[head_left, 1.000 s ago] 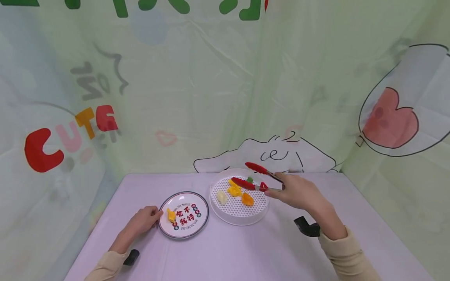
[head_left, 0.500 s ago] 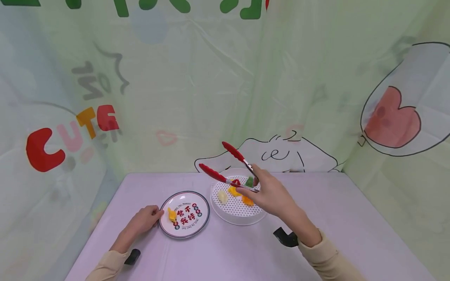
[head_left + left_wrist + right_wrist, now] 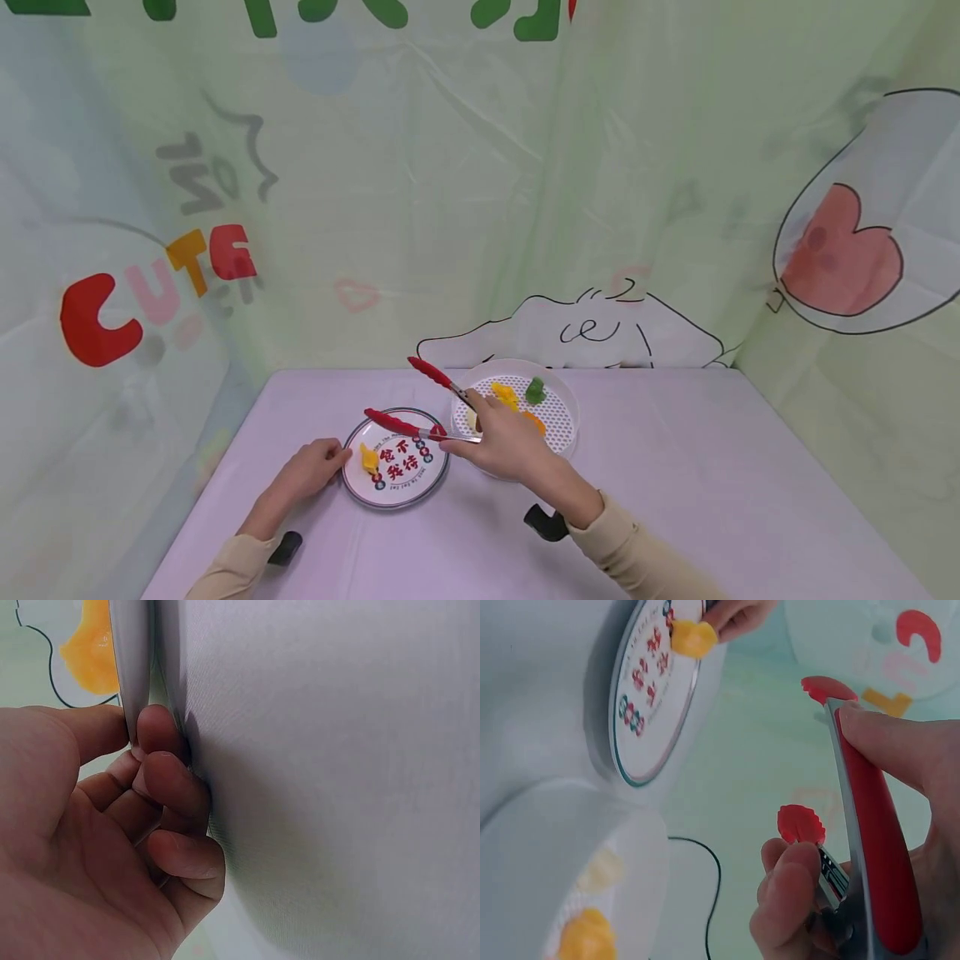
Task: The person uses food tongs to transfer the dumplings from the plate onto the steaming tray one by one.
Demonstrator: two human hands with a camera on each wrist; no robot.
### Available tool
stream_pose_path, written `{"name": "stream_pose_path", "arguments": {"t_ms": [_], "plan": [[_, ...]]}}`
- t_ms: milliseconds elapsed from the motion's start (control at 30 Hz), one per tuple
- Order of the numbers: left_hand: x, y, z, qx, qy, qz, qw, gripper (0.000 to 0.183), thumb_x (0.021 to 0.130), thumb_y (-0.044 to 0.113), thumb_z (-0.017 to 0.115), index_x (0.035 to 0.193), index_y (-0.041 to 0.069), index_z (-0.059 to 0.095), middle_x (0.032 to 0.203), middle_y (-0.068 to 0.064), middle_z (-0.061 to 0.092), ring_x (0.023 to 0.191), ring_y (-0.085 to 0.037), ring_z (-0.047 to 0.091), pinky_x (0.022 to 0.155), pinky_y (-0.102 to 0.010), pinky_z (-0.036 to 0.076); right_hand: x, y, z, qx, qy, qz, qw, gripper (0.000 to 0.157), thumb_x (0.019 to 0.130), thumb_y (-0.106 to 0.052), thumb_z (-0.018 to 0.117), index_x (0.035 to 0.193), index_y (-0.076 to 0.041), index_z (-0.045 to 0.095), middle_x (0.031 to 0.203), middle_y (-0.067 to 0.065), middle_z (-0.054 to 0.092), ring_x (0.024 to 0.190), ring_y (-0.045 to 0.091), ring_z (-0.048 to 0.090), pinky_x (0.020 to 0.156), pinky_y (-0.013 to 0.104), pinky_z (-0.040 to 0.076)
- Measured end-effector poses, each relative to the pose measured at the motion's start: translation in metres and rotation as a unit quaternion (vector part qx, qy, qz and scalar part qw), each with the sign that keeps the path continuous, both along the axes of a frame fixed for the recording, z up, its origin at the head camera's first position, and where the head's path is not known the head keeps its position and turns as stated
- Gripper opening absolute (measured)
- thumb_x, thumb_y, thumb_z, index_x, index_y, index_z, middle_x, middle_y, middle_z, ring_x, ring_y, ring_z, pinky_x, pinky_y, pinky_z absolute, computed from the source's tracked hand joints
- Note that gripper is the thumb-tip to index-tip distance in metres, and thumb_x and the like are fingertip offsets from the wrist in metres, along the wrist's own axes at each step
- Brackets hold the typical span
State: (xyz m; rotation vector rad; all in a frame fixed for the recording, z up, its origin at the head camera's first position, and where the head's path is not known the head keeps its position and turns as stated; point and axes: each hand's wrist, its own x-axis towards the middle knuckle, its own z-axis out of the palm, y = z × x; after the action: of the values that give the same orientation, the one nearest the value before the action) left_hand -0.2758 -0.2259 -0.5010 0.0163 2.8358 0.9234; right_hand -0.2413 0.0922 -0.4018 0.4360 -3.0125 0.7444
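My left hand point(image 3: 311, 467) pinches the rim of a round white plate point(image 3: 397, 502) with red and dark printing; the left wrist view shows thumb and fingertips on its edge. On the plate's left side lies a yellow dumpling-like piece point(image 3: 369, 458). In my right hand point(image 3: 510, 437) is a pair of red-tipped metal tongs point(image 3: 877, 847), gripped by the handles. The tongs' arms are spread, with nothing between the tips. They are above the plate's far right side in the head view. My right hand partly covers a white perforated round tray point(image 3: 572, 408).
On the perforated tray are yellow pieces point(image 3: 505, 395), a green piece point(image 3: 536, 390), an orange piece point(image 3: 536, 422) and a mostly hidden pale piece point(image 3: 472, 420). A pale cloth point(image 3: 675, 500) covers the table. Printed curtains point(image 3: 480, 208) hang behind and at both sides.
My right hand has carried the spread tongs leftward from over the perforated tray toward the plate. The left hand has stayed on the plate's rim, and the yellow piece lies as before.
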Motion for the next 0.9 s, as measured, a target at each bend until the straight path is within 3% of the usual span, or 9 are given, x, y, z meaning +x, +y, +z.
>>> {"name": "stream_pose_path", "arguments": {"t_ms": [267, 433, 533, 633, 767, 900], "plan": [[-0.001, 0.000, 0.000, -0.001, 0.003, -0.001, 1.0000, 0.021, 0.101, 0.025, 0.060, 0.088, 0.008, 0.060, 0.070, -0.004, 0.055, 0.067, -0.017, 0.050, 0.061, -0.028, 0.042, 0.000, -0.027, -0.028, 0.027, -0.032, 0.015, 0.999, 0.093, 0.079, -0.066, 0.072, 0.148, -0.010, 0.046, 0.137, 0.018, 0.061, 0.110, 0.031, 0.065, 0.084, 0.046, 0.058], [-0.002, -0.002, -0.003, 0.004, 0.004, -0.003, 1.0000, 0.019, 0.100, 0.022, 0.059, 0.089, 0.007, 0.061, 0.070, -0.004, 0.056, 0.067, -0.017, 0.050, 0.061, -0.029, 0.042, 0.004, -0.040, -0.044, 0.053, -0.044, 0.013, 0.998, 0.089, 0.079, -0.065, 0.073, 0.147, -0.011, 0.049, 0.136, 0.017, 0.062, 0.110, 0.034, 0.064, 0.086, 0.048, 0.057], [-0.003, -0.003, -0.004, 0.003, 0.006, -0.007, 1.0000, 0.021, 0.100, 0.025, 0.060, 0.088, 0.008, 0.060, 0.070, -0.004, 0.055, 0.066, -0.017, 0.049, 0.061, -0.028, 0.042, 0.005, -0.044, -0.052, 0.073, -0.046, 0.014, 0.996, 0.085, 0.080, -0.063, 0.074, 0.144, -0.012, 0.052, 0.131, 0.014, 0.065, 0.103, 0.028, 0.065, 0.085, 0.044, 0.058], [-0.003, -0.003, -0.006, 0.002, 0.010, -0.009, 0.9999, 0.022, 0.100, 0.026, 0.061, 0.088, 0.008, 0.060, 0.069, -0.003, 0.054, 0.066, -0.017, 0.049, 0.061, -0.028, 0.042, 0.004, -0.047, -0.059, 0.087, -0.043, 0.020, 0.995, 0.079, 0.080, -0.061, 0.074, 0.139, -0.012, 0.057, 0.121, 0.010, 0.068, 0.090, 0.020, 0.060, 0.075, 0.033, 0.057], [-0.004, -0.004, -0.007, 0.003, 0.014, -0.011, 0.9998, 0.022, 0.100, 0.026, 0.061, 0.086, 0.009, 0.059, 0.068, -0.003, 0.054, 0.065, -0.017, 0.049, 0.060, -0.028, 0.041, 0.003, -0.049, -0.065, 0.090, -0.026, 0.033, 0.995, 0.068, 0.082, -0.058, 0.074, 0.132, -0.013, 0.063, 0.098, 0.002, 0.069, 0.076, 0.014, 0.052, 0.059, 0.024, 0.045], [-0.005, -0.005, -0.008, 0.003, 0.010, -0.009, 0.9999, 0.022, 0.100, 0.026, 0.060, 0.087, 0.009, 0.059, 0.069, -0.003, 0.055, 0.065, -0.017, 0.049, 0.060, -0.028, 0.040, 0.004, -0.050, -0.065, 0.080, -0.013, 0.040, 0.996, 0.056, 0.086, -0.052, 0.073, 0.126, -0.014, 0.066, 0.089, -0.002, 0.067, 0.070, 0.011, 0.049, 0.054, 0.023, 0.039]]}}
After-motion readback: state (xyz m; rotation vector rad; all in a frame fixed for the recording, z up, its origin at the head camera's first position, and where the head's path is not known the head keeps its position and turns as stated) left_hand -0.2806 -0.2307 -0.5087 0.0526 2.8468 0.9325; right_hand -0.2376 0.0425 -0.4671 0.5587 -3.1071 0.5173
